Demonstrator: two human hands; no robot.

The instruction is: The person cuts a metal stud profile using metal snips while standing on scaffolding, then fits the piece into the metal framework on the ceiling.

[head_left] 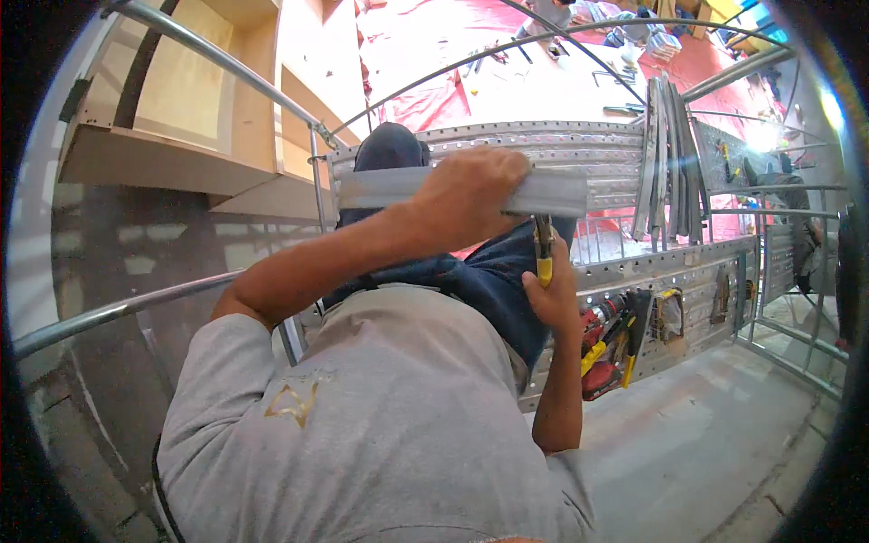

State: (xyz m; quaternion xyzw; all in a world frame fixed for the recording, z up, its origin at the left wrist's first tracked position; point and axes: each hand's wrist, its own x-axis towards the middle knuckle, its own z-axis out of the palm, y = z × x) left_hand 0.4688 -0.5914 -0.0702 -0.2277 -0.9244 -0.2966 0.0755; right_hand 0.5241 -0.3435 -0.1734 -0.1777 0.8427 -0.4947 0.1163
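Note:
My left hand point(471, 195) is closed around the middle of a short grey metal channel point(561, 192), which it holds level in front of my chest. Just below it, my right hand point(548, 294) grips yellow-handled metal snips point(543, 249); their jaws point up and meet the channel's lower edge. Under both hands are my grey shirt and my leg in blue jeans point(489, 285). A dark rounded shape point(389, 149) shows behind the channel's left end.
A perforated metal plank point(688, 267) carries a red power drill point(602, 321) and yellow-handled tools. A bundle of long metal profiles point(668, 163) leans at right. Steel rails point(118, 312) curve around, wooden shelving point(181, 109) stands left, and red floor sheets point(425, 100) lie below.

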